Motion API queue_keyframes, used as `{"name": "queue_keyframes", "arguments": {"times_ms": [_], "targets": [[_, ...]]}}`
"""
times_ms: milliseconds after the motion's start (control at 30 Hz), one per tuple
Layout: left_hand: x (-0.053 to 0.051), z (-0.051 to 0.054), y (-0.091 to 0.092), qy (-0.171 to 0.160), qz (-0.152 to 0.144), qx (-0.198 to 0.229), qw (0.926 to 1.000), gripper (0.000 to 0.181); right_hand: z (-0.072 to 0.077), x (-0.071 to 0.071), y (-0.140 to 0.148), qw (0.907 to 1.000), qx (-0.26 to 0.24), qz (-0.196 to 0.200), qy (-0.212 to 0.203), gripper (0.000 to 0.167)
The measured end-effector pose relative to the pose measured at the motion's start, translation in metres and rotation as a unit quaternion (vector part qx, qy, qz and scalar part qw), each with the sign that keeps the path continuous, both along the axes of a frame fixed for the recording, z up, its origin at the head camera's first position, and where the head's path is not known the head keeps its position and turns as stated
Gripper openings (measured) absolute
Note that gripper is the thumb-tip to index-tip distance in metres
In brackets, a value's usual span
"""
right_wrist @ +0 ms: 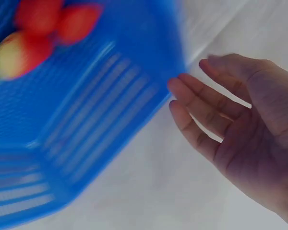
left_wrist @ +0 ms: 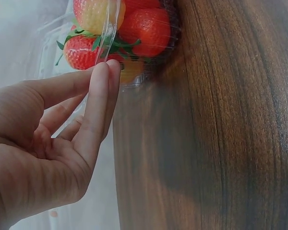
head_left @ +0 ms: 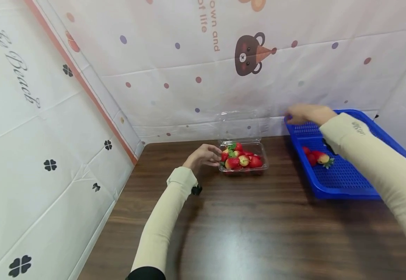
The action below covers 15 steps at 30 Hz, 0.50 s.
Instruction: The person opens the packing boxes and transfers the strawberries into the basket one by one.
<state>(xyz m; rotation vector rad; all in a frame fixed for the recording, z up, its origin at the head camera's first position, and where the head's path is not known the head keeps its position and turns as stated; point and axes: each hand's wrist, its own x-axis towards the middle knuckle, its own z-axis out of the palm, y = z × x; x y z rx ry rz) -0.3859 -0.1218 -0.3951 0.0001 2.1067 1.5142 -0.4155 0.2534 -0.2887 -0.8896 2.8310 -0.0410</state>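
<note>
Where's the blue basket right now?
Head view, right side: blue basket sits partly hidden by the right sleeve, right of the clear box of strawberries.

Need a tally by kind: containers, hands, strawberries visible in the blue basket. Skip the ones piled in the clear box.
Blue basket: 1
Clear box: 1
Hands (left hand, right hand): 2
Strawberries visible in basket: 3
Total: 7

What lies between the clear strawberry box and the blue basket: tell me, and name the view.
Only bare brown tabletop lies between the clear box and the blue basket; the head view shows it.
</note>
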Motion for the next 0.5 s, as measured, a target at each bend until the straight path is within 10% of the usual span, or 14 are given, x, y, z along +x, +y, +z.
{"name": "queue_keyframes", "arguments": {"times_ms": [100,233,500], "targets": [[-0.001,0.0,0.0,-0.002,0.004,0.0,1.0,0.03,-0.008,0.004,-0.045,0.9975,-0.001,0.068,0.02,0.014],[-0.001,0.001,0.001,-0.002,0.007,0.002,1.0,0.031,-0.024,0.017,-0.091,0.9925,0.003,0.111,-0.053,0.017],[0.0,0.001,0.003,0.0,0.008,0.007,0.9999,0.034,-0.041,0.039,-0.123,0.9774,0.071,0.035,-0.196,0.042]]}}
